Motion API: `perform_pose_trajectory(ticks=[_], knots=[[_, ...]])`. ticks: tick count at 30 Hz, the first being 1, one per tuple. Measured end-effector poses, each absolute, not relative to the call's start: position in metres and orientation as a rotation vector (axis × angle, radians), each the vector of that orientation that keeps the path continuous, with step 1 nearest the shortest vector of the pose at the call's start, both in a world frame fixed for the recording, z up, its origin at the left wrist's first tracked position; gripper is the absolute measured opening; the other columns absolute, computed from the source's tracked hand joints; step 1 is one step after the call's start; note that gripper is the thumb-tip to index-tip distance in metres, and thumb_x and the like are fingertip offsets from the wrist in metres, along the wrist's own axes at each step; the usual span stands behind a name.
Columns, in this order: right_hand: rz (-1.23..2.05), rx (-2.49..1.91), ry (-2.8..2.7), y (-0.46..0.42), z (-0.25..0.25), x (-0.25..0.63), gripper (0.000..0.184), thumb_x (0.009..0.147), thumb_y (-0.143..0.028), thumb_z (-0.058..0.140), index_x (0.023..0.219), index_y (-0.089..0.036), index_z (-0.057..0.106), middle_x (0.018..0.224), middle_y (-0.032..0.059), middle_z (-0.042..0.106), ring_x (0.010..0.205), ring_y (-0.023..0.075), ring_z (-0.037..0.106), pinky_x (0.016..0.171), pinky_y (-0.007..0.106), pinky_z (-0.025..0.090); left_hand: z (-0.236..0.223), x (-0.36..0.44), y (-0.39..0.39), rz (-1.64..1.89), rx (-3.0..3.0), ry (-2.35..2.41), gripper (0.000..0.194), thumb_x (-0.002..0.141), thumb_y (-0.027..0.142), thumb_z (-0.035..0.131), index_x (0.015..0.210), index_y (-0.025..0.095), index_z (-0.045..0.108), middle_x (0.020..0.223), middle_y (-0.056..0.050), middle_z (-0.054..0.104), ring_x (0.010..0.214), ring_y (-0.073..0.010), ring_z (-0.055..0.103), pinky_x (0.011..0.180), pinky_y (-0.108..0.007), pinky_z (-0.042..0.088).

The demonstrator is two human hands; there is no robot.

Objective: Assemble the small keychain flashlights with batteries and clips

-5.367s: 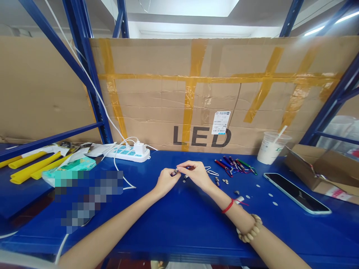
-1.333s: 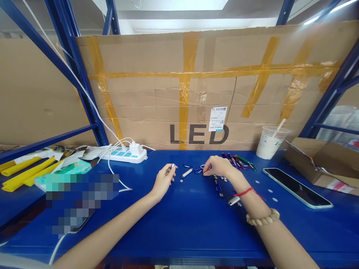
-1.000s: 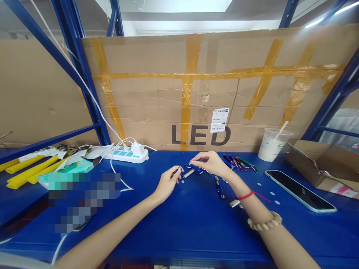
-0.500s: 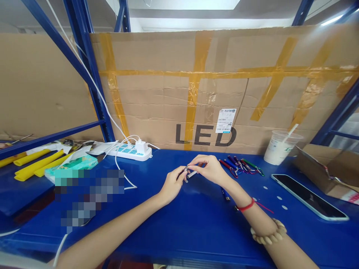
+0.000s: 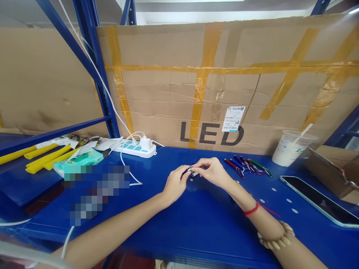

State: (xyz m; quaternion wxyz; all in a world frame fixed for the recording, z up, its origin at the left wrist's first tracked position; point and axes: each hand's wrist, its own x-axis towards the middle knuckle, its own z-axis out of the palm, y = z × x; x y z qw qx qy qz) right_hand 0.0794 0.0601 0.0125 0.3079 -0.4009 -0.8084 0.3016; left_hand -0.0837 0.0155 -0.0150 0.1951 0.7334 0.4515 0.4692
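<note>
My left hand (image 5: 176,185) is closed around a small dark tube (image 5: 186,171), thumb and fingers pressed together near its end. Touching that end, my right hand (image 5: 212,172) pinches a small metal piece (image 5: 190,169) too tiny to make out fully. A short silver cylinder (image 5: 194,174) shows just under the right fingertips; whether it is held or lies on the table I cannot tell. Beyond my right hand lies a bunch of slim coloured metal tubes with carabiner clips (image 5: 246,165), in red, blue, purple and green.
On the blue table (image 5: 179,231), a phone (image 5: 319,200), a plastic cup with a straw (image 5: 291,149) and an open cardboard box (image 5: 333,168) stand right. A white power strip (image 5: 137,149), a tissue pack (image 5: 81,162) and yellow tubes (image 5: 50,157) lie left. Small pale discs (image 5: 288,201) are scattered nearby.
The view has shifted slightly, so the scene sits a little farther right. Both hands stay together at the small tube, with the right fingers now more over the silver cylinder.
</note>
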Motion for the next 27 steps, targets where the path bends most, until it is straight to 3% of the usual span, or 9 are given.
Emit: perform_pose_trajectory(ticks=[4,15,27], knots=[[0.736,-1.223,-2.16,0.05,0.019,0.075,0.037,0.085,-0.037,0.051,0.093,-0.003,0.063,0.083,0.0039,0.049,0.062,-0.0063,0.045,0.049,-0.004,0.026,-0.018,-0.085,0.018,1.303,2.075,1.271,0.027,0.089,0.029,0.037,0.1,0.02,0.061,0.096,-0.003,0.062,0.084,-0.0159,0.057,0.076,-0.025,0.042],[0.609,-1.18,-2.171,0.047,0.018,0.072,0.037,0.088,-0.038,0.047,0.094,-0.007,0.065,0.084,0.0015,0.049,0.059,-0.009,0.039,0.051,-0.004,0.021,-0.018,-0.084,0.022,1.332,2.034,1.332,0.028,0.089,0.028,0.037,0.102,0.02,0.06,0.099,-0.004,0.061,0.089,-0.0168,0.057,0.079,-0.026,0.041],[0.53,-1.225,-2.216,0.05,0.026,0.078,0.03,0.089,-0.038,0.05,0.1,-0.015,0.066,0.092,-0.0017,0.048,0.066,-0.01,0.042,0.052,-0.006,0.021,-0.016,-0.084,0.027,1.361,2.017,1.308,0.027,0.087,0.032,0.04,0.099,0.02,0.061,0.098,-0.004,0.062,0.089,-0.0178,0.058,0.082,-0.028,0.041]])
